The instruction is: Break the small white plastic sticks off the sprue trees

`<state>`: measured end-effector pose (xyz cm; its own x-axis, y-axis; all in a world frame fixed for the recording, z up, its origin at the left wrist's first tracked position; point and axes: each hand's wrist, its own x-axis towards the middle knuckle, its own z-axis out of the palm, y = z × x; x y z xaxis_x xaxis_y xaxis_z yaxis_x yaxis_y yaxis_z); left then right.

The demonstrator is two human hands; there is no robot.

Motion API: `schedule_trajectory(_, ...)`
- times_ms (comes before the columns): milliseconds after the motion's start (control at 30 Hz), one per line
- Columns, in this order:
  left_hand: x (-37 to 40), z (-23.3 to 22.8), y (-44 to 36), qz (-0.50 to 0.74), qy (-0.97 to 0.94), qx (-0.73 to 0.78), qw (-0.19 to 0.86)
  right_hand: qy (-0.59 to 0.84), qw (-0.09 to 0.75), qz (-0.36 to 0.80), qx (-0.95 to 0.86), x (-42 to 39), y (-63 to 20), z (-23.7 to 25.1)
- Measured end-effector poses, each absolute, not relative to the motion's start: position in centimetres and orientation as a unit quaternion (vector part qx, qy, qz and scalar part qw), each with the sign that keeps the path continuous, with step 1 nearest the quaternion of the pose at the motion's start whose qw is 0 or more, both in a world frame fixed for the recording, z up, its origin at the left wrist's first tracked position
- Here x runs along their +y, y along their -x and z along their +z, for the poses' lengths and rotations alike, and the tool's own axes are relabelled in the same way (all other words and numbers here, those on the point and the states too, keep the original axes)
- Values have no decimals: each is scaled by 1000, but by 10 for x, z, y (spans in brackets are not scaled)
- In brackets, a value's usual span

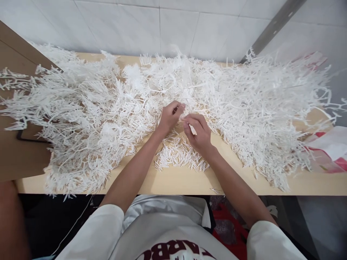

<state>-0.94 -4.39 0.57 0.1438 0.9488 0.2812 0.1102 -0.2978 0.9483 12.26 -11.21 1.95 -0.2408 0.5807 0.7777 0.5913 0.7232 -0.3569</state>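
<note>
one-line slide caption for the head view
Both hands, left hand and right hand, pinch white plastic sprigs amid heaps on a table.

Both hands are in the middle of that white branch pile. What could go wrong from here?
1. The white plastic branches overhang the table's front edge at the left; tugging could drag tangled ones off.
2. The loose snapped sticks lie under the wrists and might be swept over the edge.
3. The left hand and right hand pinch a small piece; it may slip.

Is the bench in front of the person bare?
No, white plastic sprigs cover most of the bench around both hands.
</note>
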Motion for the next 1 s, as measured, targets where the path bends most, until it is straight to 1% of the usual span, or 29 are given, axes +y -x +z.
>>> schedule_trajectory(133,-44,7,11,512,-643,394,412,519,462,62,-716,-99,-128,8)
schedule_trajectory(200,-44,7,11,512,-651,378,414,557,437,105,-698,-94,-131,4)
schedule_trajectory(267,-44,7,11,513,-653,370,417,564,436,128,-690,-92,-133,4)
schedule_trajectory(367,-45,7,10,530,-638,374,416,543,470,144,-681,-93,-134,8)
schedule_trajectory(500,-46,6,11,556,-612,379,417,489,483,228,-690,-96,-134,14)
schedule_trajectory(600,-48,5,11,547,-616,365,434,494,501,271,-657,-94,-135,14)
schedule_trajectory(733,-49,6,10,518,-640,362,436,545,528,285,-586,-89,-139,9)
schedule_trajectory(867,-45,5,8,534,-645,383,390,562,541,278,-560,-83,-143,6)
schedule_trajectory(933,-43,2,7,539,-643,392,377,564,534,262,-572,-83,-144,6)
schedule_trajectory(1000,-42,-1,7,538,-639,397,381,564,527,218,-597,-83,-143,8)
